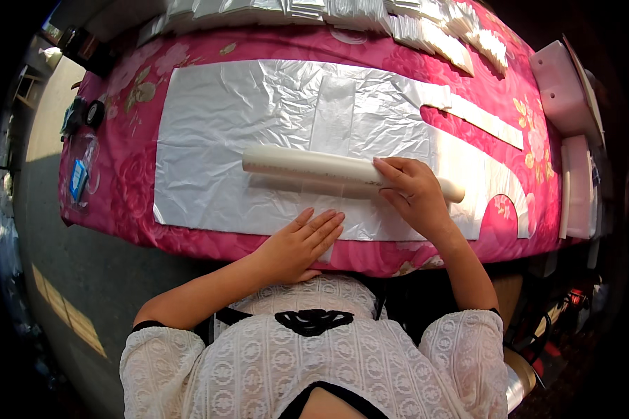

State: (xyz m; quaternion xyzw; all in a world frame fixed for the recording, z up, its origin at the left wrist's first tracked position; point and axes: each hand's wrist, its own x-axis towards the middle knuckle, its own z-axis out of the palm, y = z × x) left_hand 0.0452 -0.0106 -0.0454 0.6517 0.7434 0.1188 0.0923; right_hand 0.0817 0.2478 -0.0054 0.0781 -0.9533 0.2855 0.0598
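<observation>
A large white plastic bag (258, 119) lies spread flat on a table covered by a pink flowered cloth (129, 195). Across the bag lies a long cream-white tube (307, 166), pointing left to right. My right hand (412, 192) is closed over the tube near its right end. My left hand (304, 241) rests flat, fingers together, on the bag's near edge just below the tube. Both forearms come in from the lower edge over my white lace top.
Stacks of folded white bags (426, 31) line the table's far edge. White boxes (562, 77) and flat white pieces (579, 188) sit at the right end. Black tape rolls (91, 113) and a small clear packet (78, 178) lie at the left end. Grey floor lies to the left.
</observation>
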